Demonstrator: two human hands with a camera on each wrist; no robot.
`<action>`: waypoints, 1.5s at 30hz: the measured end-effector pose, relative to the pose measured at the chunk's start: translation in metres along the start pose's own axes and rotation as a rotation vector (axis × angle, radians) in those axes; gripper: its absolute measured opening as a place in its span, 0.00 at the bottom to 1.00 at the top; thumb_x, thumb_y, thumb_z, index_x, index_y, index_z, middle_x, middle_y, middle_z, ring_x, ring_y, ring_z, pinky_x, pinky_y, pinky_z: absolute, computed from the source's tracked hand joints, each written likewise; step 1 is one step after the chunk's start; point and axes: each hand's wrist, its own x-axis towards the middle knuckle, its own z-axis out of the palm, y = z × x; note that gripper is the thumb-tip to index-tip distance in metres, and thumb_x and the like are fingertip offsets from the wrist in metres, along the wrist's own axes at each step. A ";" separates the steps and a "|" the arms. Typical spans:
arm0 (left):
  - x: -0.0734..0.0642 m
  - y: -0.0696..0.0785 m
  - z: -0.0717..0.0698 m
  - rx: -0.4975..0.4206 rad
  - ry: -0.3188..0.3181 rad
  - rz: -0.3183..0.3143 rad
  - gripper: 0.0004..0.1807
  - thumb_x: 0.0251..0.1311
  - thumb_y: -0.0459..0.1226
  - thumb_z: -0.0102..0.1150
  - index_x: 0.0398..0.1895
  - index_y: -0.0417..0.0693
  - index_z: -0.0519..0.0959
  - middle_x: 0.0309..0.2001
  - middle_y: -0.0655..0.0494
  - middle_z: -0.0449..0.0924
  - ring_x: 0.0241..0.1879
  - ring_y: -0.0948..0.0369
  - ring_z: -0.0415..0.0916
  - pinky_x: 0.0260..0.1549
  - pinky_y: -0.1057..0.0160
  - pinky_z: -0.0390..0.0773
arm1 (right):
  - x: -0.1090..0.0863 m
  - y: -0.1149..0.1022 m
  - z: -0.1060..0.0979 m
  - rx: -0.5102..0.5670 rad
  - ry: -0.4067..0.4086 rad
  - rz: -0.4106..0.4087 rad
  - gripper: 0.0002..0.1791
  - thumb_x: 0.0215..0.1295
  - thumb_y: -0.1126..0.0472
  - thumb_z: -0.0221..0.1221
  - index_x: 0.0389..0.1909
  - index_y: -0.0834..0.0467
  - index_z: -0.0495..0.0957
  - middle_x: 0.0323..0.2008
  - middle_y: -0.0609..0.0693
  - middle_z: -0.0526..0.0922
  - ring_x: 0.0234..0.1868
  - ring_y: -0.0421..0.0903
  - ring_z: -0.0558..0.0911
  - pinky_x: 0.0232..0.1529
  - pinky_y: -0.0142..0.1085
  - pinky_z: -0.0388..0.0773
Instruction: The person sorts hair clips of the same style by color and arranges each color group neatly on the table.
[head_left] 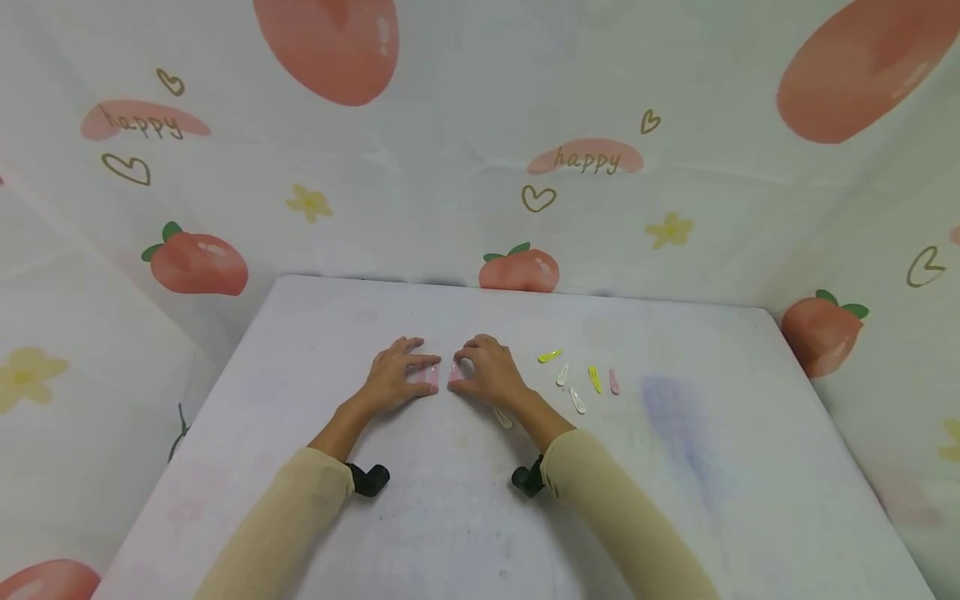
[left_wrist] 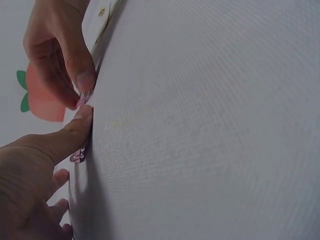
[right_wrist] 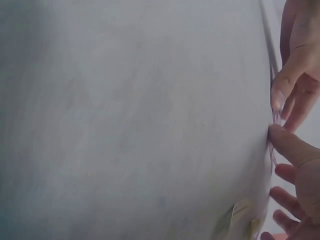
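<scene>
Both hands meet at the middle of the white table (head_left: 450, 517). My left hand (head_left: 415, 367) lies flat with fingers spread, its thumb (left_wrist: 75, 131) pressing a pink hair clip (head_left: 431, 377) onto the table. In the left wrist view this clip (left_wrist: 78, 156) pokes out under the thumb. My right hand (head_left: 462, 363) has curled fingers and pinches a second pink hair clip (head_left: 455, 372) between thumb and forefinger, right next to the first. The right wrist view shows the right thumb (right_wrist: 290, 145) on a pink clip (right_wrist: 273, 152), with the left hand (right_wrist: 295, 65) above it.
Several loose hair clips lie just right of the right hand: a yellow one (head_left: 549, 356), a white one (head_left: 562, 375), another yellow (head_left: 594, 379), a pink one (head_left: 614, 382) and a white one (head_left: 577, 401). Another white clip (head_left: 503, 418) sits by the right wrist. Peach-print cloth walls surround the table.
</scene>
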 end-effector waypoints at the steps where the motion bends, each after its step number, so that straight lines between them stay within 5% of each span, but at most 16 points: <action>1: 0.000 0.001 0.000 -0.003 -0.001 -0.001 0.28 0.53 0.43 0.74 0.59 0.47 0.81 0.70 0.38 0.64 0.74 0.34 0.47 0.67 0.33 0.48 | 0.001 0.000 0.001 0.003 0.005 -0.002 0.23 0.55 0.49 0.73 0.50 0.55 0.85 0.51 0.51 0.80 0.61 0.51 0.72 0.59 0.50 0.70; 14: -0.001 0.005 -0.003 0.001 -0.013 -0.018 0.28 0.55 0.43 0.73 0.60 0.48 0.81 0.70 0.38 0.64 0.74 0.35 0.46 0.67 0.32 0.47 | 0.005 0.000 0.003 0.063 -0.036 0.065 0.24 0.53 0.49 0.74 0.51 0.51 0.85 0.56 0.53 0.79 0.65 0.52 0.70 0.64 0.54 0.66; 26: 0.000 0.005 -0.005 -0.004 -0.023 -0.027 0.28 0.55 0.42 0.73 0.60 0.48 0.81 0.71 0.38 0.63 0.74 0.35 0.45 0.68 0.33 0.46 | 0.000 0.008 -0.013 0.011 -0.094 0.024 0.30 0.53 0.45 0.74 0.57 0.51 0.82 0.58 0.51 0.78 0.65 0.50 0.69 0.65 0.51 0.66; 33: 0.000 0.005 0.000 -0.029 -0.033 -0.059 0.28 0.55 0.42 0.73 0.61 0.48 0.80 0.72 0.40 0.62 0.75 0.38 0.44 0.69 0.36 0.44 | -0.027 0.049 -0.051 0.003 -0.069 -0.003 0.33 0.50 0.48 0.76 0.58 0.55 0.81 0.60 0.55 0.76 0.67 0.53 0.68 0.64 0.56 0.65; 45: 0.000 0.000 0.001 0.001 -0.015 -0.020 0.28 0.55 0.43 0.72 0.60 0.49 0.81 0.71 0.40 0.63 0.75 0.37 0.46 0.69 0.35 0.46 | -0.101 0.153 -0.099 0.015 -0.106 0.144 0.40 0.46 0.51 0.78 0.61 0.63 0.77 0.63 0.67 0.72 0.66 0.65 0.67 0.64 0.62 0.63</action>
